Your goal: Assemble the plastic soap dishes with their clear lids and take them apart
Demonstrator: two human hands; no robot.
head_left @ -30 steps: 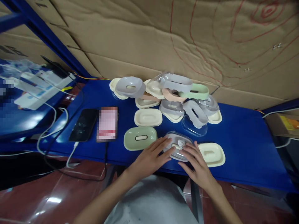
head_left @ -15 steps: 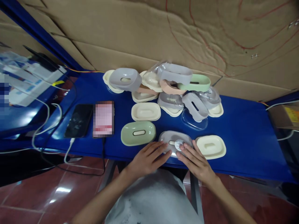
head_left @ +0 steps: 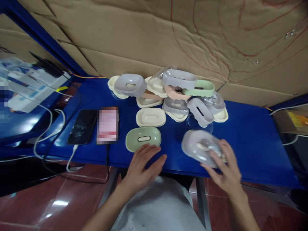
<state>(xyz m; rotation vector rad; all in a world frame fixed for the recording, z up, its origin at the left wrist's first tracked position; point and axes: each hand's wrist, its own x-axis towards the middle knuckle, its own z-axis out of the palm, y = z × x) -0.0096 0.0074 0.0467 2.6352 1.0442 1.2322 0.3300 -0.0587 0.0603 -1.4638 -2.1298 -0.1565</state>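
My right hand (head_left: 227,173) grips the right end of a grey oval soap dish (head_left: 191,146) with a clear cover and a round sticker, blurred by motion and tilted over the near right part of the table. The cream base that lay there is hidden by the dish and hand. My left hand (head_left: 143,166) has its fingers spread and holds nothing; its fingertips reach the near edge of a green soap dish (head_left: 132,138). Behind that one lies a cream oval base (head_left: 150,117).
Several grey, peach, green and cream soap dish parts, with clear covers, pile up at the back, among them a grey dish (head_left: 130,84). Left of them lie a black phone (head_left: 82,126) and a pink-screened phone (head_left: 107,125) with cables. Cardboard (head_left: 134,38) walls the blue table (head_left: 245,134).
My right hand has carried the grey soap dish to the right, over where the cream base lay. My left hand has let go of it and moved left to the green dish.
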